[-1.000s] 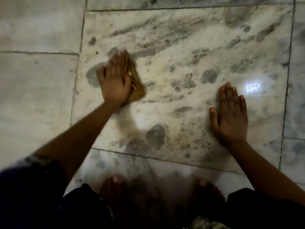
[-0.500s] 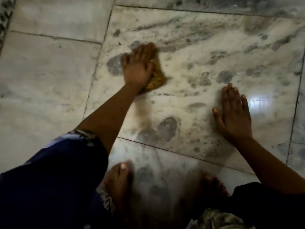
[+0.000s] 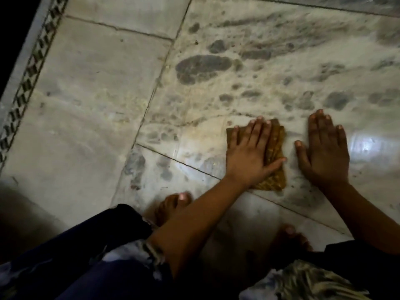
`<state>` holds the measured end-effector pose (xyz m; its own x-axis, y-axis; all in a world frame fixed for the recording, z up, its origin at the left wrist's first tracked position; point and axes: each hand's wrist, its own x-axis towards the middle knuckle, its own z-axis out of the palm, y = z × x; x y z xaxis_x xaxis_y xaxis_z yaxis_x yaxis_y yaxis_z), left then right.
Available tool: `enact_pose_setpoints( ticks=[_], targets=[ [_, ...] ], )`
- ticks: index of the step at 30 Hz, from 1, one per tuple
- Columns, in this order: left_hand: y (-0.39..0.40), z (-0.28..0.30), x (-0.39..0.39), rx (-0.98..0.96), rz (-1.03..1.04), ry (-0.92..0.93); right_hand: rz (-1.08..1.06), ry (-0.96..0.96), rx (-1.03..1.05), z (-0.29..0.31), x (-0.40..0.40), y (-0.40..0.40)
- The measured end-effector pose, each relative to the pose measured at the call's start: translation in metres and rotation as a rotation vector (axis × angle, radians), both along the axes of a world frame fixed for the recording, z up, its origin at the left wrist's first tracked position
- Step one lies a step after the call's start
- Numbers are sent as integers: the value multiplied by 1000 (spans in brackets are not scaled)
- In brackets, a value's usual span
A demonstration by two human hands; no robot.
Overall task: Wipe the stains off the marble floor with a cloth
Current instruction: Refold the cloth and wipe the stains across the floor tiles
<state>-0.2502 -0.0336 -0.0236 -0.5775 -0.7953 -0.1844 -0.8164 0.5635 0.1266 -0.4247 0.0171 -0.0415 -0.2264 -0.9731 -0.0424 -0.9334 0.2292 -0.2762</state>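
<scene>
A folded yellow-brown cloth lies flat on the marble floor. My left hand presses down on it with straight, spread fingers and covers most of its left side. My right hand rests flat on the bare marble just to the right of the cloth, fingers straight, close beside it but apart. Dark grey blotches and several smaller marks mottle the big tile beyond both hands.
My bare feet stand on the near tile below the hands, with dark clothing over my knees. A patterned border strip runs along the floor's left edge. A bright light glare shines right of my right hand.
My left hand has dragged the cloth from the far left of the tile back toward me and to the right, ending beside my right hand. The right hand stays planted; the view has swung left.
</scene>
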Motion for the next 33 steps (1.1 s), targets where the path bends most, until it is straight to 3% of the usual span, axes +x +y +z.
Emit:
enact_pose_setpoints(
  ticks=[4, 9, 15, 18, 21, 26, 29, 33],
  targets=[
    [-17, -3, 64, 19, 162, 52, -8, 0, 19, 0, 0, 0],
    [-79, 6, 139, -41, 437, -36, -13, 1, 14, -1, -1, 0],
    [-167, 6, 93, -141, 593, -55, -3, 1, 14, -1, -2, -1],
    [-175, 9, 31, -127, 516, -79, 0, 2, -2, -3, -3, 0],
    [-129, 5, -10, -100, 334, 11, 2, 3, -5, -2, -3, 0],
    [-24, -7, 33, -42, -11, 110, -7, 5, -25, -1, -2, 0],
    [-45, -6, 59, -57, 45, 77, -12, 12, -12, -4, -3, 1],
    [-121, 2, 53, -81, 279, 24, -8, 16, 11, -4, -5, 0]
  ],
)
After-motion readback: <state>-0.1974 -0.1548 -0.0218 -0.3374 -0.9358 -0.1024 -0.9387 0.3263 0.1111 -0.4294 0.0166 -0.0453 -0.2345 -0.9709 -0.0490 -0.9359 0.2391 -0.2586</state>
